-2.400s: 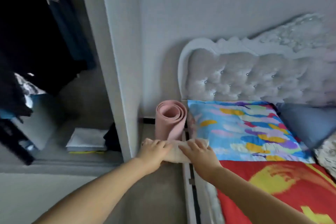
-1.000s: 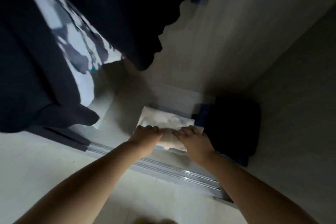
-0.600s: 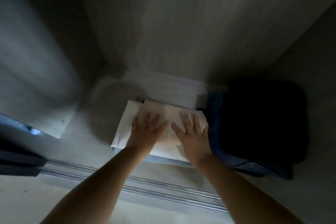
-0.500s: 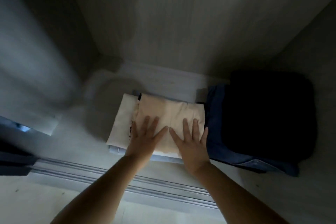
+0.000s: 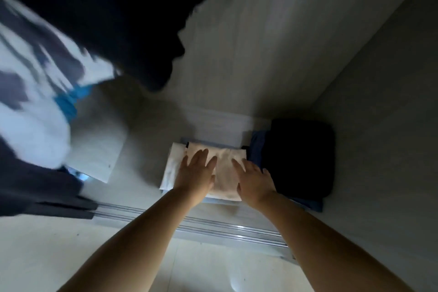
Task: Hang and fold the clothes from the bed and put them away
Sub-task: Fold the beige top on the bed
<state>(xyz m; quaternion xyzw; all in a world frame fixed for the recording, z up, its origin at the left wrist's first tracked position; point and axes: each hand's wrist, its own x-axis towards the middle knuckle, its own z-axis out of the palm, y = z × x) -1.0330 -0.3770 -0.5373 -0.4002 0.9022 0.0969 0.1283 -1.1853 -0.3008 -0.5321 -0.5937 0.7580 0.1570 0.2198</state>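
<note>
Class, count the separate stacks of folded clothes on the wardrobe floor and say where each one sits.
2. The light stack, topped by a cream garment, lies under both hands, the left hand and the right hand. The dark stack sits beside it to the right. Hanging clothes may hide more.

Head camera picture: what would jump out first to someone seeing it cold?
Two bare hands, the left hand and right hand, lie flat with fingers spread on a folded cream garment on the wardrobe floor, low in the middle. Right beside it sits a dark folded pile. Blurred dark and white hanging clothes fill the upper left.
</note>
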